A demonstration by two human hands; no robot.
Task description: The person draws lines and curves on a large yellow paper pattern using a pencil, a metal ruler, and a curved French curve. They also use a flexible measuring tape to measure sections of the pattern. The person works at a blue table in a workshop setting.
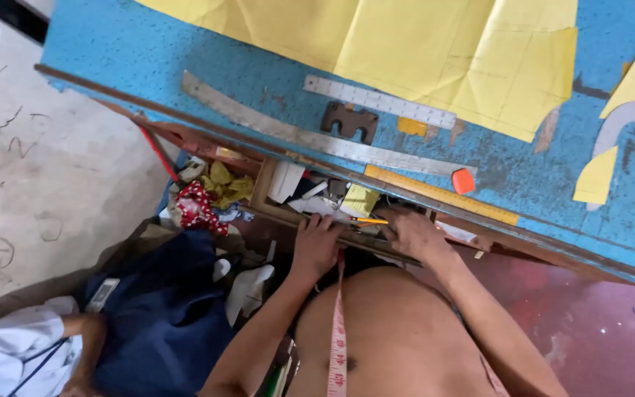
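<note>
Head view: left hand (316,246), fingers curled over the open drawer (310,213) front edge, at 6 o'clock. Right hand (411,234) inside drawer; grasp cannot be told. Yellow pencil (370,220) between the hands. Blue table (259,95) at 12 o'clock.

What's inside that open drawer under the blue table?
The drawer shows white papers, a yellow pad and a pencil. Both hands and the table edge cover the rest.
</note>
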